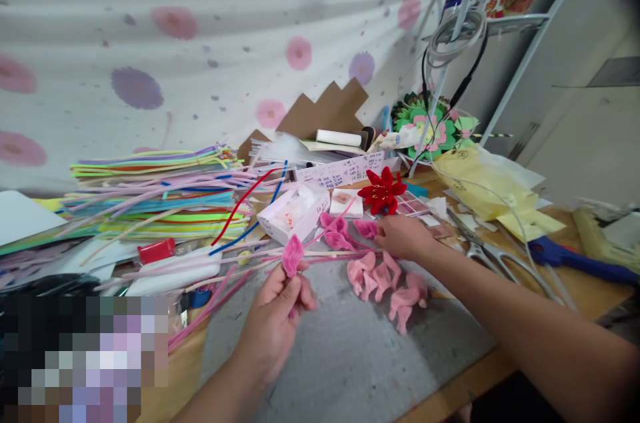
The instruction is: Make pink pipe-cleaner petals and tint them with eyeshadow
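My left hand (277, 313) is closed in a pinch on a pink pipe-cleaner petal (293, 255), held upright above the grey mat (345, 356). My right hand (403, 236) reaches forward with its fingers curled onto another pink petal (367, 228) lying on the table. Two more deep pink petals (334, 231) lie just left of it. A cluster of several pale pink petals (385, 283) rests on the mat between my hands. A finished red pipe-cleaner flower (383, 191) sits just beyond my right hand.
A large pile of coloured pipe cleaners (160, 200) fills the left. A small white box (294, 212), scissors (483, 251), a blue-handled tool (575, 260), yellow bags (487, 186), a green paper flower (433, 126) and a white rack (465, 23) surround the mat.
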Demonstrator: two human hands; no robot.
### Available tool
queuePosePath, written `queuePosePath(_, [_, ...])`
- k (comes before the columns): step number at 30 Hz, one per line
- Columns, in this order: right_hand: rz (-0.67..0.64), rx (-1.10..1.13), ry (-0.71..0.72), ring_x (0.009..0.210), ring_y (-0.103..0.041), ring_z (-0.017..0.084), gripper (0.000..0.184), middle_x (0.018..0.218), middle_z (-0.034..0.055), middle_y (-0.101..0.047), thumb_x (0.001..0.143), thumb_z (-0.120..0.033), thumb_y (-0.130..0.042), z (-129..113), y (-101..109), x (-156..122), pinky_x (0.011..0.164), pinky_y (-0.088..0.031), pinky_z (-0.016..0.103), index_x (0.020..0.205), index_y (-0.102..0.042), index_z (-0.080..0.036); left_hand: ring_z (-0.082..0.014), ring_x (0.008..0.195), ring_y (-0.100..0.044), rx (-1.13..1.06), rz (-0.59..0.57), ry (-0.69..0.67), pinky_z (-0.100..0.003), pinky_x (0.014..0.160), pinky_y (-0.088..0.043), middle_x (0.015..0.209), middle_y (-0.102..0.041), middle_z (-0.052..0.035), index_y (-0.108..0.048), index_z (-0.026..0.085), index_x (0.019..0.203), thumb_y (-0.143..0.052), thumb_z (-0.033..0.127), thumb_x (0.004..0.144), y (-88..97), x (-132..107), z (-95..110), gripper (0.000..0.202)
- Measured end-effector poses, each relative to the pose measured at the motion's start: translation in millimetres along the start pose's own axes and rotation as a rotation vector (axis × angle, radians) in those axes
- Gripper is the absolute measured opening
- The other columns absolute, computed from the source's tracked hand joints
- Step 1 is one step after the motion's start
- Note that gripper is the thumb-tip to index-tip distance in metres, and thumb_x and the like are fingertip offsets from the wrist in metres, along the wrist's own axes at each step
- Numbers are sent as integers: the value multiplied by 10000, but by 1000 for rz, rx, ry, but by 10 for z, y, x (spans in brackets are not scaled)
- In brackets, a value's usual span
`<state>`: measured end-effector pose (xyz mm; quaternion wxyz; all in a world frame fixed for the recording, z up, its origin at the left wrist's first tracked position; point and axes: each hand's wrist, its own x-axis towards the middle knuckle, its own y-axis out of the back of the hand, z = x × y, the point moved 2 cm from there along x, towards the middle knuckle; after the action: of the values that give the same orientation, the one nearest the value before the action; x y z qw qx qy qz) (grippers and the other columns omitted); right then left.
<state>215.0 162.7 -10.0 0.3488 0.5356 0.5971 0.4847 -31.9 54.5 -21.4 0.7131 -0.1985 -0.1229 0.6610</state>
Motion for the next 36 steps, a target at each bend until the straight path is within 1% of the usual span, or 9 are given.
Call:
queuePosePath(3, [23,135,-12,582,-530,152,194,583,40,-582,755,-214,-570,-29,54,-38,520,-294,249,568,-567,-165,-155,726,-609,16,6,-8,-309,756,-459,735,-670,-26,-593,178,983,-674,312,783,-8,6,-8,254])
queuePosePath(6, [20,315,23,579,-523,122,222,641,12,-594,834,-332,-500,-173,88,-181,517,-343,228,713,-594,-171,-190,777,-646,10,41,-14,-346,796,-462,792,-712,-64,-623,162,957,-667,342,783,-1,14,-18,254])
queuePosePath(11, [-229,1256,21,511,-529,105,327,632,-6,-590,747,-488,-638,-566,2,-533,483,-404,225,752,-529,-180,-187,752,-648,116,90,-60,-333,775,-464,770,-725,-62,-697,149,881,-682,379,764,47,20,-61,258])
queuePosePath(13, [-323,1451,-30,481,-517,87,346,620,-7,-600,701,-466,-718,-700,-33,-640,431,-352,193,740,-542,-171,-182,763,-642,183,100,-89,-329,788,-459,786,-729,-56,-718,157,889,-684,382,763,68,9,-76,260])
queuePosePath(15, [-340,1507,-46,480,-511,66,328,628,-4,-619,693,-428,-752,-801,-54,-708,432,-338,175,725,-570,-157,-183,780,-633,256,87,-100,-327,798,-451,815,-734,-59,-732,160,906,-679,384,767,73,-9,-87,268])
queuePosePath(19, [-345,1623,-19,550,-562,80,328,659,9,-653,667,-417,-783,-963,-133,-776,550,-433,215,700,-603,-145,-202,848,-618,356,-41,-134,-336,824,-433,892,-731,-76,-728,154,950,-624,373,818,23,-48,-81,277])
queuePosePath(23, [-317,1631,-9,542,-552,82,345,641,14,-652,655,-449,-780,-1104,-259,-809,548,-416,221,679,-636,-137,-169,729,-600,373,-118,-164,-305,751,-439,757,-699,-51,-699,140,741,-560,351,864,-42,-72,-47,280])
queuePosePath(28, [-322,1598,-18,524,-537,90,356,611,9,-633,668,-470,-761,-1201,-372,-839,555,-408,236,667,-643,-135,-139,606,-545,342,-121,-147,-277,645,-426,595,-590,-6,-620,142,619,-578,367,846,-49,-87,-73,323])
queuePosePath(36, [-266,1417,89,593,-514,104,350,626,-1,-590,735,-475,-688,-1214,-389,-809,589,-391,231,639,-613,-147,-114,613,-489,214,-32,-104,-252,624,-396,617,-576,5,-674,148,672,-660,366,788,8,-57,-161,248])
